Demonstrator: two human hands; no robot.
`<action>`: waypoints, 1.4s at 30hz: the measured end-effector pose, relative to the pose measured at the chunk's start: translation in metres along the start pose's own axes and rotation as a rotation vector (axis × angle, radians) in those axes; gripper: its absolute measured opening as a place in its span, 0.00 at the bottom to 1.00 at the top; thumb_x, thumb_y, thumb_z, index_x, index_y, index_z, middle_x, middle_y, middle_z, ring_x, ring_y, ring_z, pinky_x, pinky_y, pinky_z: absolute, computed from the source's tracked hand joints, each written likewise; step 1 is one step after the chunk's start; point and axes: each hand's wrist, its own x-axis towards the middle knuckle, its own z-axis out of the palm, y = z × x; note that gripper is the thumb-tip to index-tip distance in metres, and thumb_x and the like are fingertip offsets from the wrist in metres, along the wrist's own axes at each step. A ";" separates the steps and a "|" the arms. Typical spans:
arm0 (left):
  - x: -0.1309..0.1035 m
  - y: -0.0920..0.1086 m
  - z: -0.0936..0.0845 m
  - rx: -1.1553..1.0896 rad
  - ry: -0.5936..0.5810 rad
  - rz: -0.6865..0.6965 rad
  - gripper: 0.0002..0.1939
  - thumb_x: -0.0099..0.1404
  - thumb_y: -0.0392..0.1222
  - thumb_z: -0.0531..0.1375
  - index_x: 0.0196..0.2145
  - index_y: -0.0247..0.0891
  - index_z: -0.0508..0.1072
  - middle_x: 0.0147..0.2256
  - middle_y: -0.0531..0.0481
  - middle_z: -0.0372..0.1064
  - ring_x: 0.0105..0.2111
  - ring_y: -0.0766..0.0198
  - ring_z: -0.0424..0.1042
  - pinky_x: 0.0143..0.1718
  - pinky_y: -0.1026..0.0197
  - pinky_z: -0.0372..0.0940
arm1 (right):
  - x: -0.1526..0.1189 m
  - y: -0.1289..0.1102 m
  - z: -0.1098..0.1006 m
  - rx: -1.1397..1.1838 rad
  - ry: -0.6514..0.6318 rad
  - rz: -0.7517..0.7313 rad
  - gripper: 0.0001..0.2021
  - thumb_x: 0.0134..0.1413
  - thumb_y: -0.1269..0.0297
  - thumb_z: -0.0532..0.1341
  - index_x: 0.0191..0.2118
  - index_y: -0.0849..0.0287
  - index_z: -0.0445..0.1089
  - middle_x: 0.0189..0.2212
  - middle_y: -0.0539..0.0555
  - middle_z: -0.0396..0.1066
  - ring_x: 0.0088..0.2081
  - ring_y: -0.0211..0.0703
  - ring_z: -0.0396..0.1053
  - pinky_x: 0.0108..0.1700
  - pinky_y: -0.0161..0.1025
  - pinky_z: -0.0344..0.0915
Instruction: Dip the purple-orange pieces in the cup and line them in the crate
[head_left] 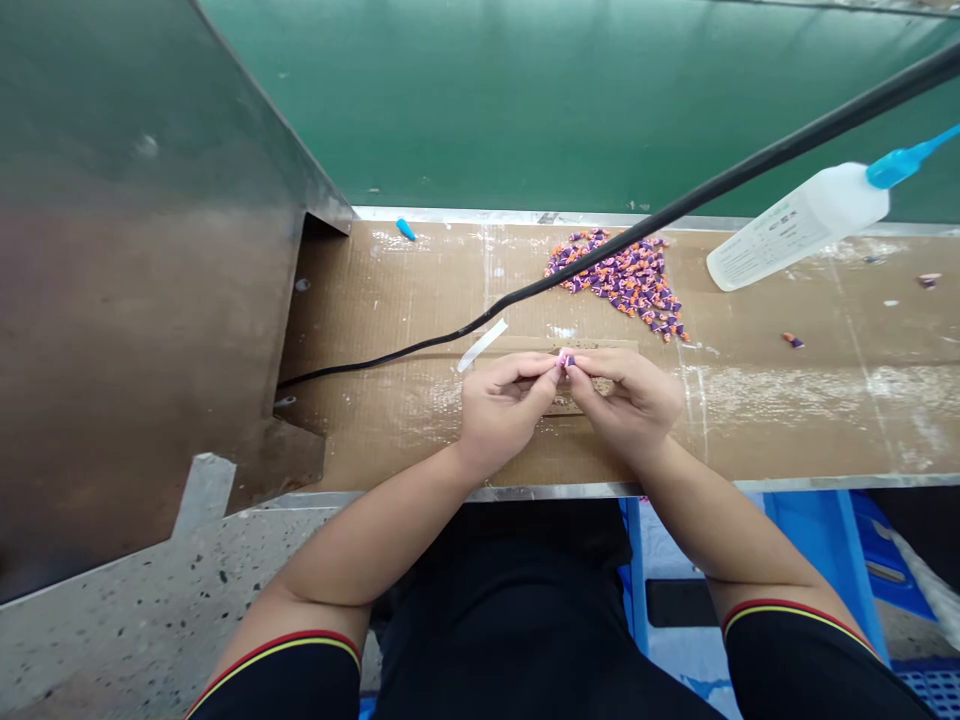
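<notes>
Over the cardboard-covered bench, my left hand [501, 405] and my right hand [630, 402] meet fingertip to fingertip. Both pinch a tiny pink and purple piece [568, 361]; the pink side lies toward my left fingers and the purple side toward my right. Whether it is one part or two pressed together I cannot tell. Beyond my hands is a heap of small purple and orange pieces [637, 285] with pink-white edges. A white strip [482, 346] lies just past my left hand.
A black cable [517, 296] crosses above the bench. At the right stands a translucent bottle [799, 225] with a blue nozzle. A blue cap [405, 229] lies at the back, and one loose piece [793, 340] to the right. A metal housing [150, 280] rises at left.
</notes>
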 end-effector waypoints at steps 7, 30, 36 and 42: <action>-0.003 -0.005 -0.003 0.231 0.025 0.315 0.12 0.69 0.29 0.68 0.46 0.43 0.85 0.43 0.49 0.85 0.43 0.62 0.86 0.47 0.61 0.83 | 0.001 -0.006 -0.001 0.006 0.015 -0.034 0.14 0.61 0.76 0.71 0.46 0.49 0.79 0.41 0.50 0.87 0.40 0.47 0.87 0.41 0.41 0.86; -0.007 -0.003 0.000 0.267 -0.031 0.314 0.14 0.72 0.34 0.67 0.53 0.45 0.84 0.50 0.47 0.84 0.48 0.59 0.85 0.52 0.56 0.83 | 0.001 0.002 -0.005 0.086 -0.006 0.036 0.07 0.65 0.70 0.70 0.45 0.49 0.80 0.41 0.51 0.86 0.44 0.48 0.86 0.45 0.46 0.86; -0.005 -0.007 -0.006 0.249 -0.072 0.164 0.13 0.75 0.39 0.65 0.54 0.40 0.82 0.51 0.43 0.83 0.48 0.59 0.83 0.49 0.57 0.81 | 0.014 0.032 -0.066 -0.189 -0.051 0.213 0.06 0.66 0.64 0.68 0.46 0.53 0.81 0.40 0.52 0.84 0.38 0.45 0.83 0.42 0.43 0.83; -0.001 -0.002 -0.008 0.214 -0.039 0.198 0.10 0.76 0.40 0.63 0.49 0.41 0.84 0.47 0.44 0.82 0.45 0.62 0.81 0.41 0.61 0.79 | -0.015 0.056 -0.150 -0.616 -0.504 0.123 0.07 0.60 0.69 0.62 0.32 0.52 0.76 0.33 0.55 0.79 0.35 0.50 0.78 0.37 0.46 0.77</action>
